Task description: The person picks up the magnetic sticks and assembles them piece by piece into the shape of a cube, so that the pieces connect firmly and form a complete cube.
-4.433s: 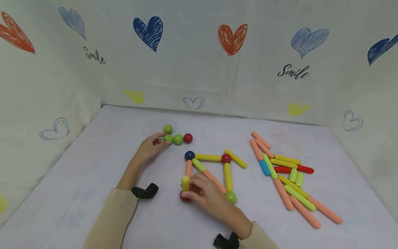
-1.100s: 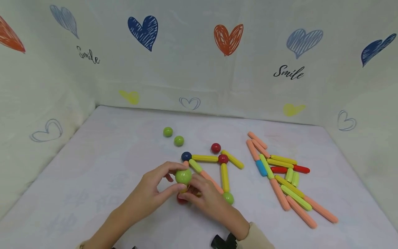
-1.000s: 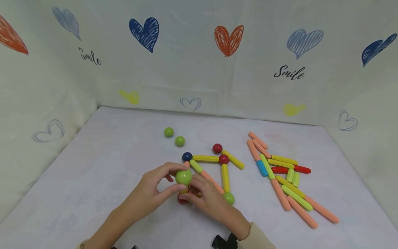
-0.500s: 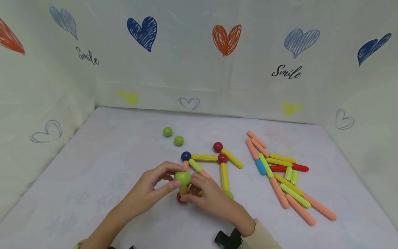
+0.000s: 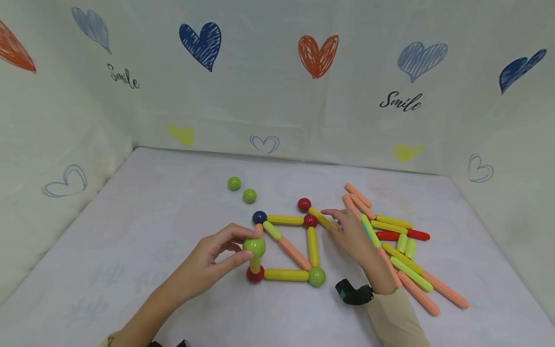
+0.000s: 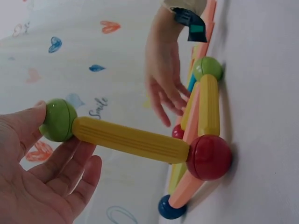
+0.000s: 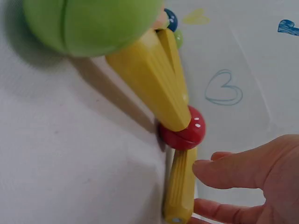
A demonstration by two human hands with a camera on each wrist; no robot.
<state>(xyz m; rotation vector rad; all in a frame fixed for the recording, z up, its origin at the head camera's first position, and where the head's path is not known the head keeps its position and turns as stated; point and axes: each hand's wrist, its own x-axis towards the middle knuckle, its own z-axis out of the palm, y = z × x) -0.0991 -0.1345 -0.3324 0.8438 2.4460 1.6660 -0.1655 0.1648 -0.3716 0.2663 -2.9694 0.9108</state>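
My left hand (image 5: 217,253) pinches a green ball (image 5: 254,247) between thumb and fingers. The ball sits on top of a yellow magnetic stick (image 6: 133,140), whose foot meets a red ball (image 5: 255,273) at the near left corner of a flat frame. Yellow sticks (image 5: 286,275), an orange stick, a blue ball (image 5: 259,218), another red ball (image 5: 310,220) and a green ball (image 5: 317,276) form the frame, with a diagonal inside. Fingers spread, my right hand (image 5: 353,238) is at a loose yellow stick (image 7: 180,191) beside the far right corner; whether it touches the stick is unclear.
A red ball (image 5: 304,204) lies at the loose stick's far end. Two green balls (image 5: 249,195) lie farther back. On the right is a pile of orange, yellow, green and red sticks (image 5: 414,272), partly behind my right forearm. A printed cloth wall (image 5: 277,96) closes off the back.
My left hand brought a green ball from the back group onto the upright stick. A red ball shifted right to the loose stick. My right hand left the upright stick and moved right.
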